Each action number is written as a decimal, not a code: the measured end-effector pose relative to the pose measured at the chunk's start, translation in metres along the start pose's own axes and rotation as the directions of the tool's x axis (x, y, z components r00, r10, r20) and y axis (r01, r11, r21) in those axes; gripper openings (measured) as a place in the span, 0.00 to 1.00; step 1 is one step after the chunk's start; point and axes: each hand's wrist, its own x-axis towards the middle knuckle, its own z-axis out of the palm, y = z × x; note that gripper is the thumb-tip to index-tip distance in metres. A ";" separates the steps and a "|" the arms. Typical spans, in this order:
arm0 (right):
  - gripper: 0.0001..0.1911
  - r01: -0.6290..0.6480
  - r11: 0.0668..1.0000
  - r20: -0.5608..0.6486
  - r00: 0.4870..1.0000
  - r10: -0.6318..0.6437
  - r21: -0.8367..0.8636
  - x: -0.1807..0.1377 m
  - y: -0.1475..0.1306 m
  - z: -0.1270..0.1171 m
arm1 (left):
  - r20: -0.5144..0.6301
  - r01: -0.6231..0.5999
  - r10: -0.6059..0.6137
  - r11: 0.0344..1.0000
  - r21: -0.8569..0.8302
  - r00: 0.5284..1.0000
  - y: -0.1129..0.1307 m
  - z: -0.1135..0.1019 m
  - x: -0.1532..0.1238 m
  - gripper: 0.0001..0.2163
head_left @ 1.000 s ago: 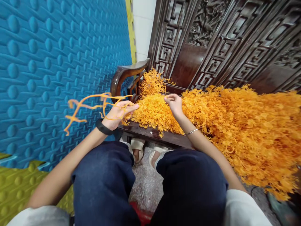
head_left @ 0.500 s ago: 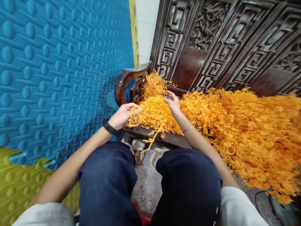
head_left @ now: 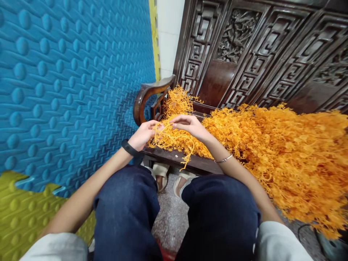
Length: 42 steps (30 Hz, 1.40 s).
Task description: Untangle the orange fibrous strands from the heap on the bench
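A big heap of orange plastic sprigs (head_left: 274,145) covers the seat of a dark carved wooden bench (head_left: 174,158). My left hand (head_left: 143,135) is closed on a thin orange sprig (head_left: 174,139) at the heap's left end. Facing it a few centimetres away, my right hand (head_left: 189,126) pinches the same sprig with its fingertips. A strand of the sprig dangles below the bench's front edge. A black band sits on my left wrist and a thin bracelet on my right.
A blue studded foam mat (head_left: 67,79) stands upright on my left, with a yellow-green one (head_left: 24,210) below it. The bench's carved back (head_left: 244,50) rises behind the heap. My knees in dark trousers (head_left: 174,214) press close to the bench; my sandalled feet rest under it.
My left hand swung in from the left with the long sprig and brought it to the heap. My right hand lifted off the heap and closed on the sprig beside the left hand.
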 end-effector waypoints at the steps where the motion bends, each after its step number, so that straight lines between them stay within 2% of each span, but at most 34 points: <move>1: 0.12 0.013 1.000 0.003 1.000 -0.013 -0.006 0.000 -0.001 0.002 | -0.005 -0.006 0.006 1.000 -0.007 1.000 0.000 0.000 0.000 0.19; 5: 0.16 0.037 0.997 0.050 0.998 -0.034 -0.066 0.002 0.001 0.006 | -0.003 -0.014 0.014 0.999 -0.030 1.000 0.001 0.000 -0.001 0.18; 10: 0.17 0.054 0.995 0.061 0.997 -0.049 -0.079 0.005 0.008 0.011 | 0.059 -0.028 0.030 0.998 -0.048 0.998 0.004 0.002 -0.005 0.19; 17: 0.19 0.070 0.998 -0.073 0.995 -0.070 -0.001 0.006 0.008 0.011 | 0.100 -0.034 0.030 0.998 0.043 0.995 0.003 0.002 -0.005 0.16; 23: 0.19 0.101 0.992 -0.157 0.984 -0.089 0.070 0.007 0.006 0.012 | 0.059 -0.037 0.033 0.997 0.062 0.998 0.004 0.001 -0.006 0.10; 27: 0.18 0.100 0.993 -0.178 0.980 -0.088 0.059 0.007 0.007 0.009 | 0.050 -0.006 0.003 0.998 0.067 0.999 0.005 0.000 -0.007 0.11; 34: 0.13 0.151 0.988 -0.246 0.960 -0.136 0.043 0.004 0.006 0.005 | 0.072 -0.044 0.039 0.997 0.071 0.997 0.004 0.000 -0.006 0.12; 38: 0.14 0.141 0.989 -0.224 0.966 -0.127 0.047 0.004 0.005 0.005 | 0.082 -0.063 0.059 0.997 0.052 0.995 0.006 0.003 -0.007 0.13; 42: 0.15 0.143 0.988 -0.135 0.982 -0.135 0.050 0.003 0.004 0.009 | 0.036 -0.042 0.040 0.997 0.062 0.999 0.006 0.005 -0.007 0.12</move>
